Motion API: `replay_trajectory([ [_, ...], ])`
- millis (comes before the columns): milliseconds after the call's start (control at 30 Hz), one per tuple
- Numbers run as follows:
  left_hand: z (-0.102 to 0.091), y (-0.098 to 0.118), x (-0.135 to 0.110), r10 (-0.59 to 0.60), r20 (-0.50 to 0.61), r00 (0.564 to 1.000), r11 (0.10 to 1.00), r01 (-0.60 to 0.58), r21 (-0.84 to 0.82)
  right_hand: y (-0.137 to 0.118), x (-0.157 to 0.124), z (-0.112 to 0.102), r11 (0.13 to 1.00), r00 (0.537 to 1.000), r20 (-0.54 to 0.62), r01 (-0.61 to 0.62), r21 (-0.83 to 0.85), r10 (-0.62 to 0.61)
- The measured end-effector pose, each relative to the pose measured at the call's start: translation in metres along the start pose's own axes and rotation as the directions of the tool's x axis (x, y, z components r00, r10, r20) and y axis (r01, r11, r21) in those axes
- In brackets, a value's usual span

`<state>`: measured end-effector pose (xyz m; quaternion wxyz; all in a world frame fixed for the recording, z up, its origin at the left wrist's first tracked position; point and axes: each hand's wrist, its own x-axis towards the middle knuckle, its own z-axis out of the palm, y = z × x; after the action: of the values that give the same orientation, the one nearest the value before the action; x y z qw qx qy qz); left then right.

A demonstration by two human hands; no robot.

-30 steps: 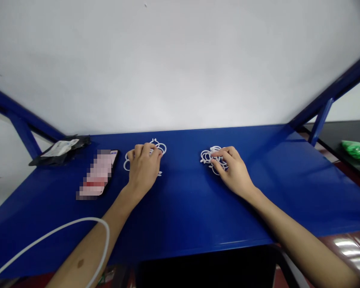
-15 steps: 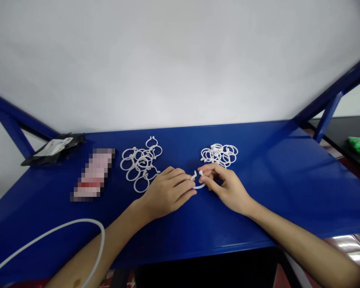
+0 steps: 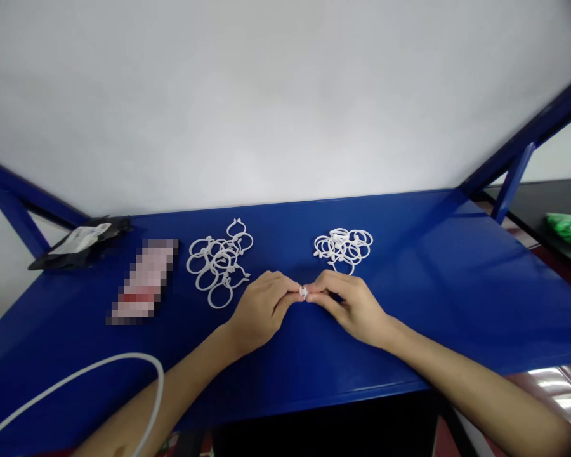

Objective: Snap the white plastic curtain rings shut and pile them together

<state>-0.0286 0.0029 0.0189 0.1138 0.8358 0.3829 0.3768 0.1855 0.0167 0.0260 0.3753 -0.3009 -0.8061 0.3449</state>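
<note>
While pinching a mostly hidden white ring between thumb and finger of the left hand, grips it likewise with the right hand, using narrow pinches with fingertips nearly meeting. Holds the ring on or above the blue table, cannot tell which, nearer than and between the left heap of rings and the right heap of rings. Has a blurred phone and a black packet farther left, plus a white cable looping before the left forearm.
</note>
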Motion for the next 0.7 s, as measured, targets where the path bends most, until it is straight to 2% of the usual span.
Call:
replay_trajectory([
  [133,0.0048,0.0002,-0.0015,0.135,-0.008,0.991,0.987,-0.134,0.092,0.0029,-0.0021,0.0007,0.993,0.997,0.038,0.065,-0.098,-0.061],
  [367,0.0079,0.0029,-0.0047,0.212,0.006,0.977,0.955,-0.209,0.212,-0.0024,-0.0057,0.0016,0.956,0.993,0.096,0.088,-0.279,-0.063],
  [533,0.0097,-0.0007,-0.0068,0.321,0.037,0.946,0.884,-0.313,0.347,-0.0026,-0.0066,0.0040,0.906,0.986,0.144,0.138,-0.400,-0.087],
  [700,0.0095,-0.0010,-0.0058,0.358,0.073,0.931,0.841,-0.356,0.409,-0.0016,-0.0068,0.0053,0.847,0.978,0.161,0.194,-0.495,-0.130],
])
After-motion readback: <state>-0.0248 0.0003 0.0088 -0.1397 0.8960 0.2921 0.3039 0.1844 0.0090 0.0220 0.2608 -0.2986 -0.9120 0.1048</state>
